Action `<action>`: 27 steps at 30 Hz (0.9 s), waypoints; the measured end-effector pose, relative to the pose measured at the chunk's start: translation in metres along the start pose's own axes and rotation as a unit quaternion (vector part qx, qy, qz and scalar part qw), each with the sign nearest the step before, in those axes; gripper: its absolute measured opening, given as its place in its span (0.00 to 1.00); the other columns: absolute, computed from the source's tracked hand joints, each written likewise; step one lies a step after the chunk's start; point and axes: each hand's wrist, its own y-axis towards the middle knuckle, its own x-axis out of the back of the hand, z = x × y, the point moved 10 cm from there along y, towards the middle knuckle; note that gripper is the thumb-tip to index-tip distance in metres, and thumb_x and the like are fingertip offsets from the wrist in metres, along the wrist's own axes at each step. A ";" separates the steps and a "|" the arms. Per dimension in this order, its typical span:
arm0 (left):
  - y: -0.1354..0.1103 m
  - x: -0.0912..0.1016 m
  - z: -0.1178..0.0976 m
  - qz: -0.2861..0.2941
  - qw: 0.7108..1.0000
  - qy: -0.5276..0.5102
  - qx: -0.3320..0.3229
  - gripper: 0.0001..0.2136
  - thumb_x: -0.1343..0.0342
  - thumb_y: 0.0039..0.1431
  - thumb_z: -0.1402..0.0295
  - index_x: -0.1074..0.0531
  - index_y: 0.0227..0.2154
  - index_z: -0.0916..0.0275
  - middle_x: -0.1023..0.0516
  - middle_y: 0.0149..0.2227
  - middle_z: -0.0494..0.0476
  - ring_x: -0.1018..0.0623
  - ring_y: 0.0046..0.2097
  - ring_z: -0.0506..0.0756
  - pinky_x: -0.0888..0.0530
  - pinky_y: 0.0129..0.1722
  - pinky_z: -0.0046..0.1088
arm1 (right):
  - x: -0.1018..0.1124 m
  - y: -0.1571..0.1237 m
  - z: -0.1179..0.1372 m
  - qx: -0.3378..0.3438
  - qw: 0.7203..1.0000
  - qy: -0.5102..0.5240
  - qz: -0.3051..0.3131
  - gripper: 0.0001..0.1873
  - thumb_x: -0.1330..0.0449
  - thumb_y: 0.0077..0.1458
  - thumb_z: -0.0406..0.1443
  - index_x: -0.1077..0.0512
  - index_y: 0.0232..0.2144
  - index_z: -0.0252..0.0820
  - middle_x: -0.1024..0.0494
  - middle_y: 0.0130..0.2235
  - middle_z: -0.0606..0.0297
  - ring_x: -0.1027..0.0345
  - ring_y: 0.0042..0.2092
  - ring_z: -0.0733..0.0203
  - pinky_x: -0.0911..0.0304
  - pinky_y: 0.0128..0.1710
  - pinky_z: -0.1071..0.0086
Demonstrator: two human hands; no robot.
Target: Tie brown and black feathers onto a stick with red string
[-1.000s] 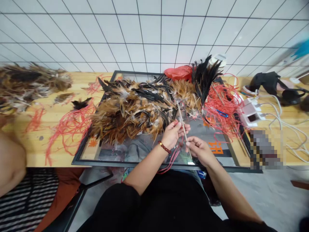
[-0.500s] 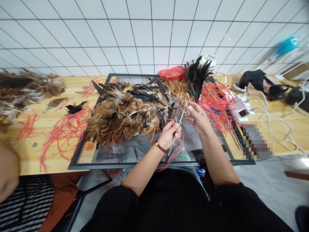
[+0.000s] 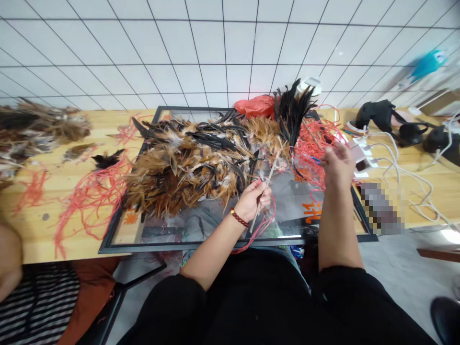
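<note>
My left hand [image 3: 252, 200], with a bead bracelet on its wrist, is closed around a thin wooden stick [image 3: 268, 181] and some red strings [image 3: 264, 227] that hang down toward my lap. The stick tilts up and to the right, above a glass-topped black frame [image 3: 201, 242]. My right hand [image 3: 337, 160] reaches out to the right into a tangle of red strings [image 3: 314, 143]; its fingers are curled and blurred, and whether they hold a string does not show. A big heap of brown and black feathers [image 3: 194, 163] lies on the frame, left of my left hand.
More feathers [image 3: 39, 127] and red strings [image 3: 89, 196] lie on the wooden table at the left. A red bag [image 3: 257, 105], a white charger with cables [image 3: 391, 167] and black gear [image 3: 384, 117] are at the back right. Another person's arm [image 3: 9, 258] shows at the lower left.
My right hand let go of the stick and moved up and then right into the red strings. My left hand keeps the stick, which has tipped over to the right.
</note>
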 end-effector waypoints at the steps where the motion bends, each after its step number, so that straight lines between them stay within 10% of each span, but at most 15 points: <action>1: 0.000 0.000 0.000 0.000 1.000 -0.001 -0.002 0.13 0.37 0.56 0.71 0.40 0.28 0.61 0.35 0.23 0.47 0.38 0.19 0.43 0.44 0.21 0.18 | 0.012 -0.002 0.001 0.022 0.998 -0.042 -0.028 0.22 0.31 0.41 0.40 0.29 0.40 0.45 0.29 0.34 0.68 0.38 0.29 0.70 0.40 0.23 0.77; 3: 0.000 -0.001 0.000 0.005 1.000 0.001 -0.002 0.14 0.37 0.55 0.71 0.40 0.28 0.61 0.35 0.23 0.47 0.38 0.19 0.43 0.43 0.21 0.18 | 0.010 -0.017 -0.002 0.023 0.997 -0.076 0.006 0.23 0.32 0.42 0.41 0.29 0.43 0.46 0.27 0.41 0.64 0.35 0.31 0.68 0.38 0.24 0.75; 8: -0.002 -0.009 0.005 0.035 0.999 0.017 0.012 0.15 0.35 0.54 0.70 0.40 0.27 0.62 0.35 0.23 0.47 0.39 0.19 0.42 0.43 0.21 0.17 | -0.080 -0.089 0.011 0.029 0.959 -0.029 0.281 0.35 0.33 0.48 0.46 0.37 0.59 0.59 0.35 0.63 0.62 0.29 0.37 0.63 0.31 0.31 0.67; 12: -0.004 -0.012 0.008 0.055 0.998 0.034 0.027 0.15 0.35 0.54 0.69 0.39 0.26 0.63 0.35 0.23 0.47 0.40 0.19 0.42 0.42 0.21 0.18 | -0.127 -0.107 0.014 0.030 0.918 -0.037 0.393 0.33 0.33 0.48 0.51 0.32 0.56 0.56 0.26 0.55 0.61 0.29 0.35 0.62 0.29 0.36 0.63; 15: -0.004 -0.009 0.005 0.049 0.998 0.027 0.023 0.15 0.35 0.54 0.69 0.39 0.25 0.63 0.35 0.23 0.47 0.40 0.19 0.42 0.43 0.21 0.18 | -0.108 -0.078 0.008 0.038 0.932 -0.081 0.352 0.20 0.39 0.55 0.51 0.23 0.41 0.46 0.21 0.34 0.62 0.29 0.32 0.61 0.30 0.38 0.62; 18: -0.002 -0.003 0.000 0.020 1.000 0.012 0.015 0.15 0.36 0.55 0.70 0.40 0.26 0.63 0.36 0.23 0.47 0.40 0.19 0.42 0.44 0.20 0.18 | -0.040 -0.024 0.013 0.081 0.957 -0.232 0.157 0.19 0.43 0.57 0.49 0.23 0.41 0.43 0.23 0.34 0.59 0.28 0.36 0.55 0.30 0.43 0.55; 21: -0.001 0.000 -0.002 -0.010 1.000 -0.002 0.012 0.15 0.36 0.55 0.71 0.41 0.25 0.62 0.37 0.22 0.46 0.40 0.19 0.42 0.44 0.20 0.18 | 0.003 0.006 0.028 0.135 0.879 -0.455 0.036 0.24 0.36 0.48 0.42 0.26 0.49 0.42 0.26 0.51 0.50 0.30 0.50 0.44 0.36 0.53 0.48; 27: -0.001 -0.002 0.001 -0.007 1.000 -0.009 0.017 0.16 0.37 0.56 0.72 0.41 0.24 0.63 0.37 0.23 0.46 0.41 0.19 0.42 0.45 0.20 0.18 | -0.056 0.009 0.006 0.117 0.818 -0.542 0.157 0.13 0.42 0.54 0.39 0.21 0.35 0.38 0.19 0.35 0.54 0.26 0.42 0.50 0.33 0.47 0.59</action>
